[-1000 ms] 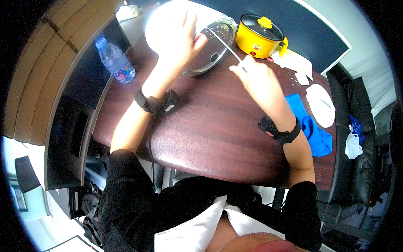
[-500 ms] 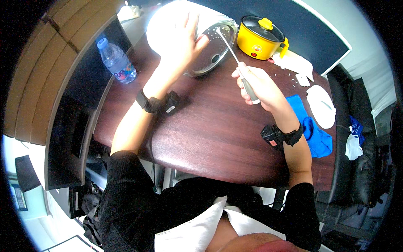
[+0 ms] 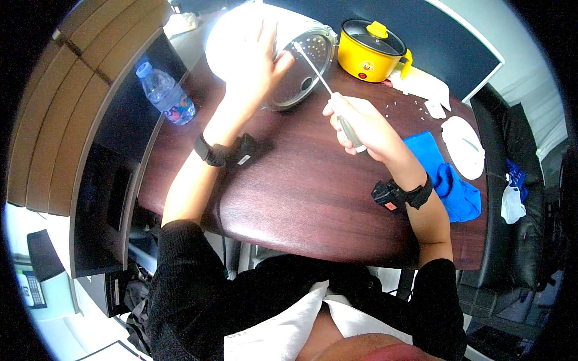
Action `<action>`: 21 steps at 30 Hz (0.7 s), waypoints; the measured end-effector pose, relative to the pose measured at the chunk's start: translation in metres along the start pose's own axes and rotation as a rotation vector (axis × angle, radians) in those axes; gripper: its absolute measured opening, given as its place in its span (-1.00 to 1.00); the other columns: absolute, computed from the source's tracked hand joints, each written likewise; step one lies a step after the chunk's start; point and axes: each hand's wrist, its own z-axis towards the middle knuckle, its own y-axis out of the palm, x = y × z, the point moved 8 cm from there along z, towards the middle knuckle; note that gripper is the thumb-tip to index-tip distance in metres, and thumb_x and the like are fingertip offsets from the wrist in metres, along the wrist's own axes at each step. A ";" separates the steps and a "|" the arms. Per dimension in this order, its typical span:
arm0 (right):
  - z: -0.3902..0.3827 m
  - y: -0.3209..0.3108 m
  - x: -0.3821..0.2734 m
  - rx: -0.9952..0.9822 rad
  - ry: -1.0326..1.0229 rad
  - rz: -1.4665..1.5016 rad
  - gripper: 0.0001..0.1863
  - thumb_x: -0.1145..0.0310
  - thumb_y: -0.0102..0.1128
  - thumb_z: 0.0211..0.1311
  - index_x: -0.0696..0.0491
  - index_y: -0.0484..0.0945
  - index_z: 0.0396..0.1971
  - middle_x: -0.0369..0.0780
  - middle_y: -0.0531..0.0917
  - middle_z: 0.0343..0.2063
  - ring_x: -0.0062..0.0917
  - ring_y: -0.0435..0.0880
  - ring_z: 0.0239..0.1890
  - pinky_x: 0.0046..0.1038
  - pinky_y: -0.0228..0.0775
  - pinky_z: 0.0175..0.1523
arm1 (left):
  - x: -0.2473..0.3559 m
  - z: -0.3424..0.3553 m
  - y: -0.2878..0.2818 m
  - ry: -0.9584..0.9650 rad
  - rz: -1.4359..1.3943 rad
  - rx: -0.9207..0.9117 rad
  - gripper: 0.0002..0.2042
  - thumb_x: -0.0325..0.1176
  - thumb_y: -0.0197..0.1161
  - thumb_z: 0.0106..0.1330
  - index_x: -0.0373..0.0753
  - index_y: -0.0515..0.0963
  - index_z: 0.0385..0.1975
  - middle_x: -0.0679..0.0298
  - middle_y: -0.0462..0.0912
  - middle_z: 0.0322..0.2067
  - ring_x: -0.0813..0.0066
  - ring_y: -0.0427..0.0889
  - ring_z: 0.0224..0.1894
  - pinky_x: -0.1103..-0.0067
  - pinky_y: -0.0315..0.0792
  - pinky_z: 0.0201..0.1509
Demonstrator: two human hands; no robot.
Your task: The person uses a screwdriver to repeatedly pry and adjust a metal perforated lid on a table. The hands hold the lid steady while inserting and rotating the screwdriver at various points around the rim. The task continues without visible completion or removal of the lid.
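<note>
A white rounded appliance [image 3: 235, 42] lies tipped on the table, its dark round perforated face [image 3: 306, 85] turned toward me. My left hand [image 3: 257, 69] rests on it with fingers stretched out over the white body and the thumb by the face's edge. In my right hand [image 3: 360, 125] is a screwdriver [image 3: 315, 70] with a thin metal shaft and a grey-white handle. Its tip is over the perforated face near the left thumb; whether it touches there I cannot tell. Both wrists wear black straps with small black boxes.
A yellow electric pot [image 3: 367, 57] with a glass lid stands right of the appliance. White paper, small white bits, a white oval piece [image 3: 462, 147] and a blue cloth [image 3: 454, 192] lie at the right. A water bottle [image 3: 167, 96] stands left, beside a dark partition.
The screwdriver's tip has moved left across the perforated face, toward my left thumb. My right hand has shifted slightly left with it. My left hand stays on the appliance.
</note>
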 end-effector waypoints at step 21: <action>-0.001 -0.025 -0.019 0.153 -0.158 -0.403 -0.54 -0.03 0.04 0.33 0.14 0.54 -0.29 -0.33 0.48 -0.64 -0.65 0.46 -0.74 -0.57 0.31 -0.66 | -0.001 0.000 0.000 -0.017 0.044 -0.005 -0.40 -0.21 0.27 0.14 -0.23 0.32 0.21 -0.01 0.35 0.20 -0.21 0.27 0.24 0.14 0.13 0.33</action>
